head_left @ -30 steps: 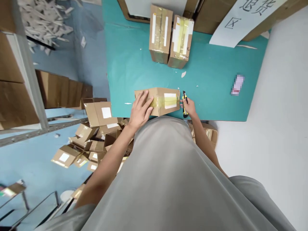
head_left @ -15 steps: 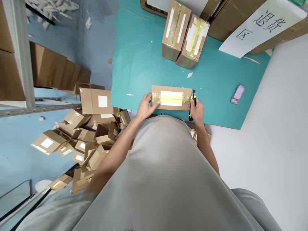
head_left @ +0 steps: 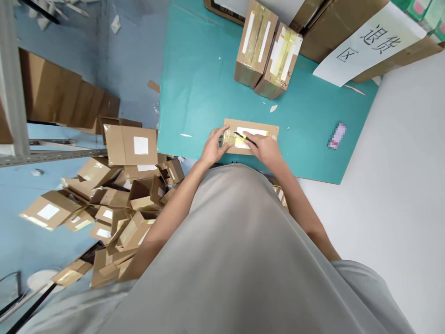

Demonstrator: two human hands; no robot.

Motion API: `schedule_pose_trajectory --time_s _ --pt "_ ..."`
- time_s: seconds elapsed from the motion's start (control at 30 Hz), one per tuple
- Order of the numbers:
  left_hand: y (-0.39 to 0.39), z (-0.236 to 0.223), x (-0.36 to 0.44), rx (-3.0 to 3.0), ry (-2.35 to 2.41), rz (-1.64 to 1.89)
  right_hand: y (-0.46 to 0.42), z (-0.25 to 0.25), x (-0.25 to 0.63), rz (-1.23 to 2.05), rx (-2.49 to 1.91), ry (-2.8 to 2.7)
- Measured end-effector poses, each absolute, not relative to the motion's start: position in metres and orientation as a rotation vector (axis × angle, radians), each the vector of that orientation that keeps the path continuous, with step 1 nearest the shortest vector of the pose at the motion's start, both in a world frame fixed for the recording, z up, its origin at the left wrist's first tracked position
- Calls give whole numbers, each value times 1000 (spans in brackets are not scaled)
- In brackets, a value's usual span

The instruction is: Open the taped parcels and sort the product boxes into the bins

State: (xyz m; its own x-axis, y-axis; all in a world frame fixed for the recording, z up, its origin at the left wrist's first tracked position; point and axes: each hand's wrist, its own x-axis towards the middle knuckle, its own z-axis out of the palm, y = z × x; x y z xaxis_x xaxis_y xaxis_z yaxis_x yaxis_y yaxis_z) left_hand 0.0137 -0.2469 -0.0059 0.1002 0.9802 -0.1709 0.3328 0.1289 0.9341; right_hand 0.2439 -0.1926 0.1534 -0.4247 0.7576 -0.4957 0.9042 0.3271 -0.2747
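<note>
Across the teal worktop (head_left: pixel 194 102), the left hand's (head_left: pixel 212 149) fingers, spread wide, brace the near carton (head_left: pixel 252 125), while the right hand (head_left: pixel 270 150) holds a cutter (head_left: pixel 250 140) whose blade could skid on slick tape (head_left: pixel 228 136) towards them, its handle partly palm-hidden, tip contact unclear, carton contents concealed.

We see a teal-green, flat-topped table (head_left: pixel 194 93), with an oblong brown cardboard box (head_left: pixel 249 125), taped and white-labelled, lying near its close edge. Farther back we have two taped brown cardboard boxes (head_left: pixel 267 53) standing side by side. Around them we find small white paper scraps (head_left: pixel 273 108), a thin white strip (head_left: pixel 355 90) toward the far right corner, and a blurred pinkish-white oblong object (head_left: pixel 337 135) near the right edge.
</note>
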Motion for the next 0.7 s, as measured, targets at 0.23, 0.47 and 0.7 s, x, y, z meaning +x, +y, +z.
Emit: schedule_pose_trajectory --time_s 0.23,0.47,0.7 --pt "-243 -14 14 1359 1364 870 -179 164 196 -521 1147 2239" --pt "-240 -11 12 1354 1360 835 -175 164 194 -449 1119 2199" --pt "-239 -11 14 1313 1368 856 -171 161 185 -410 1065 2201"
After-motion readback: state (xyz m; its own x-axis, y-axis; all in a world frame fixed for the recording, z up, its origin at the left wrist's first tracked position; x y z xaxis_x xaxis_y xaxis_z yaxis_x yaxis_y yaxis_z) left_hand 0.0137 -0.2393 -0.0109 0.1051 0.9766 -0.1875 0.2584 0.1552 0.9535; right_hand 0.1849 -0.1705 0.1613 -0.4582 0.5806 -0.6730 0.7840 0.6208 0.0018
